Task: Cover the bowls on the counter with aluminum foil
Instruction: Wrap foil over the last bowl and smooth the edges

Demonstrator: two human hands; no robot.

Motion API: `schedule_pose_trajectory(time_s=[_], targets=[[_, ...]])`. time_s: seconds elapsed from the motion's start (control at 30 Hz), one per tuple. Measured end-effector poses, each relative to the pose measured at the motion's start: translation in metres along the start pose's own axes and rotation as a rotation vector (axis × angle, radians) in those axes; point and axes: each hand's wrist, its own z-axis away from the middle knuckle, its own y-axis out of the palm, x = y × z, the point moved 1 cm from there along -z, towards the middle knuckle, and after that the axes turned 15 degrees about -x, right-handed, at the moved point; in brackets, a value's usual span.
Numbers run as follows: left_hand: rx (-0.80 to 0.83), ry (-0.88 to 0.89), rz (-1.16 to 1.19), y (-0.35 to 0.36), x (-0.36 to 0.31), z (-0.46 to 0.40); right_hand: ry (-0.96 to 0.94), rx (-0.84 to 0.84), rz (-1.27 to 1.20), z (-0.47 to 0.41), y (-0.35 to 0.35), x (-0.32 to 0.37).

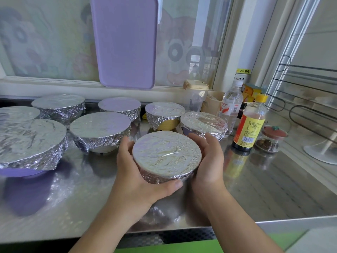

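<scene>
Only one sign reads clearly: a yellow sticker [243, 71] with black Chinese characters "小心触电", stuck on the wall just above a white outlet [241, 77], far beyond the right hand's fingertips [209, 136]. The water bottle [231, 108] past those fingertips has a red-and-white label, print too small to read. The yellow-capped sauce bottle [250, 123] to their right carries a yellow label with a barcode; text illegible.
</scene>
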Motion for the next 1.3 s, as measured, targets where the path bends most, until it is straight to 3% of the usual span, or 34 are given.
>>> schedule_pose_trajectory(time_s=[0.3,0.47,0.83,1.3], targets=[[-0.156,0.119,-0.168,0.019,-0.011,0.01,-0.046,0.008,0.031,0.014,0.005,-0.001],[-0.138,0.138,-0.169,0.017,-0.006,0.009,-0.104,0.044,0.036,0.011,0.006,-0.004],[0.03,0.065,0.017,0.0,-0.001,-0.006,0.015,0.151,0.074,0.009,0.004,0.013],[-0.031,0.081,-0.011,0.004,0.003,0.002,0.049,0.088,-0.023,0.012,0.001,0.001]])
